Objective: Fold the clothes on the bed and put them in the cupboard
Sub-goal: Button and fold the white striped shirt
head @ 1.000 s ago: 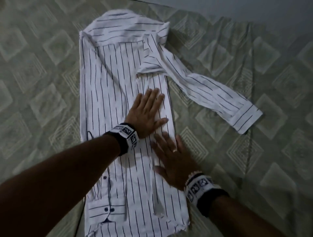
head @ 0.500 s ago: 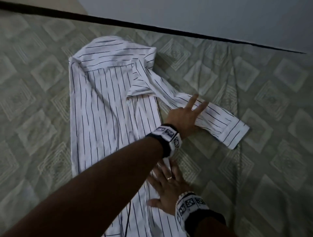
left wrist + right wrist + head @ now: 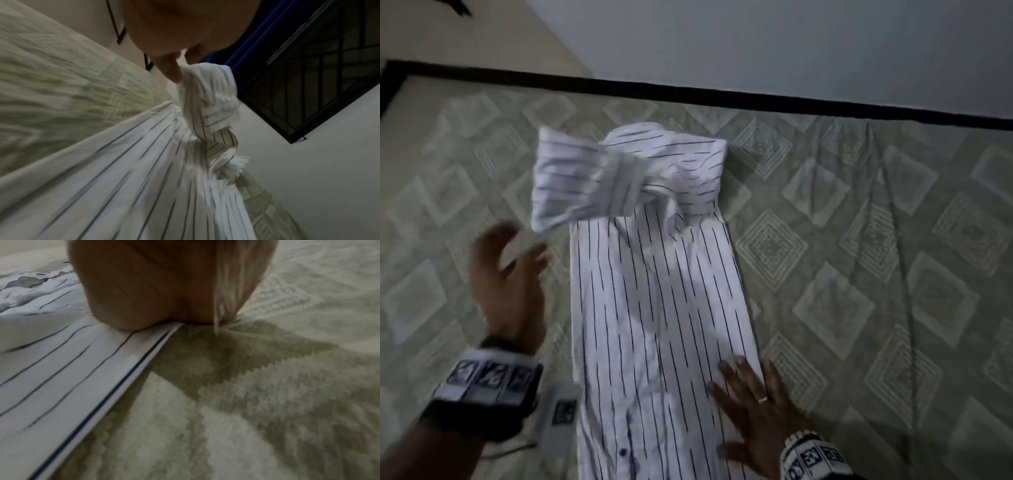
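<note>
A white shirt (image 3: 654,325) with thin dark stripes lies folded into a narrow lengthwise strip on the green patterned bedspread (image 3: 859,274). Its sleeve (image 3: 585,185) is lifted and stretched leftward across the collar end, blurred. My left hand (image 3: 517,243) is left of the shirt with fingers spread. In the left wrist view its thumb (image 3: 172,71) and a finger pinch the corner of the sleeve (image 3: 207,100). My right hand (image 3: 750,404) lies flat on the shirt's right folded edge (image 3: 82,369) near the bottom.
The bed's far side ends at a dark strip (image 3: 722,96) below a pale wall (image 3: 791,51). A barred window (image 3: 308,81) with a blue frame shows in the left wrist view. Bare bedspread lies on both sides of the shirt.
My left hand took the sleeve from the right side and swung it up and over to the left. The right hand stayed pressed on the shirt's right edge. The view tilted up.
</note>
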